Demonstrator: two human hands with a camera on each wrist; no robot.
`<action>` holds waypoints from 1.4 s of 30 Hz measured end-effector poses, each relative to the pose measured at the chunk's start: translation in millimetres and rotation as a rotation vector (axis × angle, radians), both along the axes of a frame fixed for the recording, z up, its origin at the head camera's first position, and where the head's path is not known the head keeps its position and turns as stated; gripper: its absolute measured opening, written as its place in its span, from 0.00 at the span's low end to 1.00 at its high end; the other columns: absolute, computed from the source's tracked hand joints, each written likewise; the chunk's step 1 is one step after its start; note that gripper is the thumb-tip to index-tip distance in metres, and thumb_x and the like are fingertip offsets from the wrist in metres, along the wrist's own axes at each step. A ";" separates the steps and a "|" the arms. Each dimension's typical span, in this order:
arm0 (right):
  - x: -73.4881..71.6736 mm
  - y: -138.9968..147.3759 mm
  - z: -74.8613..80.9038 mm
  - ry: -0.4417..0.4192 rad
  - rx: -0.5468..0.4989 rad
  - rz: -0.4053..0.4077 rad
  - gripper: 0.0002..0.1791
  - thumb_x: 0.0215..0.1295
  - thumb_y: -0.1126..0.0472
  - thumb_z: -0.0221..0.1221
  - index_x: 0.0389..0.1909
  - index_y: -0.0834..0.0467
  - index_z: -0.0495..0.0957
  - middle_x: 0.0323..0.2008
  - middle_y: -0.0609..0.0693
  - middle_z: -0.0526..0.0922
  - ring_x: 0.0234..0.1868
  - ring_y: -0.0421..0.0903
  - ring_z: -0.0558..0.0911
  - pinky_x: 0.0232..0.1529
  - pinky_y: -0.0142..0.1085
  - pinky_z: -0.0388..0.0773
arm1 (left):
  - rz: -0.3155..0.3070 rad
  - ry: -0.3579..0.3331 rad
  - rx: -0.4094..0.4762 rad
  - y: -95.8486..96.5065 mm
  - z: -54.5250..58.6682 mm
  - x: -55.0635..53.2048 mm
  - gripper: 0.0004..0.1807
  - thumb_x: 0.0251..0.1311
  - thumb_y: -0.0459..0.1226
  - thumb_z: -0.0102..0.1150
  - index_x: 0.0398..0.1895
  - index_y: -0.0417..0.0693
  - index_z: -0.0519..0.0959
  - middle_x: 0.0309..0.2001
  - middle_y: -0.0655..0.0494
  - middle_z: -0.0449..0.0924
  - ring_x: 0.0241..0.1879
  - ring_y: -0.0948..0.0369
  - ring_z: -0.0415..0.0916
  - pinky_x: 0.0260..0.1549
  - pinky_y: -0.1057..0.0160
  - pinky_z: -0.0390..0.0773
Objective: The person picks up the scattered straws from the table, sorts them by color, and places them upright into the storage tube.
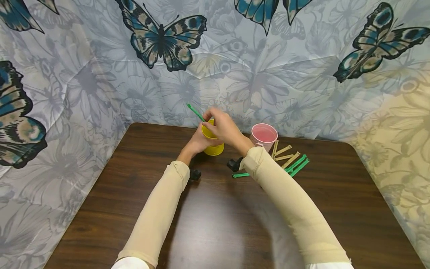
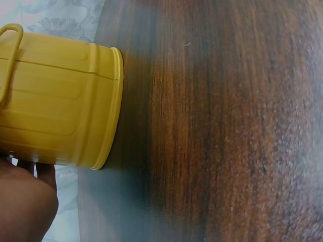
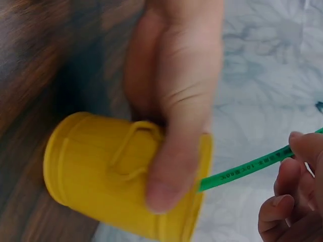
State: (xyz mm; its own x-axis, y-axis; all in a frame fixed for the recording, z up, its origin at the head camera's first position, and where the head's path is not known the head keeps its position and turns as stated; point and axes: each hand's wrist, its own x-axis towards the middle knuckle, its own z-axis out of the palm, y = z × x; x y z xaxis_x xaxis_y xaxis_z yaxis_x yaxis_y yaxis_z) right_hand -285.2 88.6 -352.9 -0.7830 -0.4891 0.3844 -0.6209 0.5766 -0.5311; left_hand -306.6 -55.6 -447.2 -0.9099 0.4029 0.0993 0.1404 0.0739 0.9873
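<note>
A small yellow bucket [image 1: 214,150] with a side handle stands near the table's back edge. My left hand [image 1: 200,142] grips it, the thumb lying along its wall below the rim in the right wrist view. Just over the rim, my right hand [image 1: 223,125] pinches a slim green tube [image 3: 242,171] that carries dark print. One end of that tube overlaps the bucket's rim in the right wrist view. Its other end points up and left in the head view. The bucket's inside is mostly hidden behind the right hand.
Right of the yellow bucket stands a pink bucket [image 1: 264,131]. Several tan tubes [image 1: 283,150] and green tubes [image 1: 299,165] lie beside it, partly behind my right sleeve. A butterfly-print cloth [image 1: 181,93] hangs directly behind the brown table [image 1: 215,224].
</note>
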 end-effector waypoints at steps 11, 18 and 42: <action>-5.4 -3.1 -14.1 -0.043 0.070 -0.023 0.08 0.72 0.60 0.61 0.48 0.58 0.77 0.47 0.53 0.84 0.38 0.50 0.80 0.46 0.43 0.80 | 0.034 0.015 -0.026 1.2 -8.2 -3.8 0.41 0.56 0.35 0.73 0.70 0.55 0.61 0.60 0.53 0.74 0.57 0.55 0.72 0.64 0.56 0.72; -2.4 9.1 -11.3 -0.080 0.082 -0.041 0.12 0.72 0.59 0.62 0.51 0.59 0.78 0.49 0.54 0.84 0.40 0.51 0.81 0.47 0.44 0.79 | -0.013 -0.019 -0.015 0.5 6.9 3.1 0.36 0.54 0.33 0.74 0.64 0.46 0.66 0.59 0.48 0.72 0.55 0.53 0.73 0.56 0.60 0.76; 61.9 127.1 -11.8 -0.122 0.212 0.020 0.14 0.68 0.57 0.66 0.52 0.57 0.82 0.43 0.51 0.86 0.28 0.39 0.75 0.33 0.33 0.76 | 0.055 -0.064 -0.023 -0.3 0.4 3.1 0.52 0.51 0.35 0.79 0.76 0.52 0.58 0.68 0.44 0.70 0.68 0.45 0.69 0.70 0.46 0.70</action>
State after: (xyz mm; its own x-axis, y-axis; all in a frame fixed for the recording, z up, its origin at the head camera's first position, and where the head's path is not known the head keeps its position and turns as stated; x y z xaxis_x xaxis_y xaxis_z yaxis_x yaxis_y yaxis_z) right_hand -223.3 215.7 -364.6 -0.8067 -0.5644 0.1753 -0.5721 0.6713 -0.4713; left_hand -303.6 -55.9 -446.8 -0.9347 0.3539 0.0317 0.0724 0.1023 0.9921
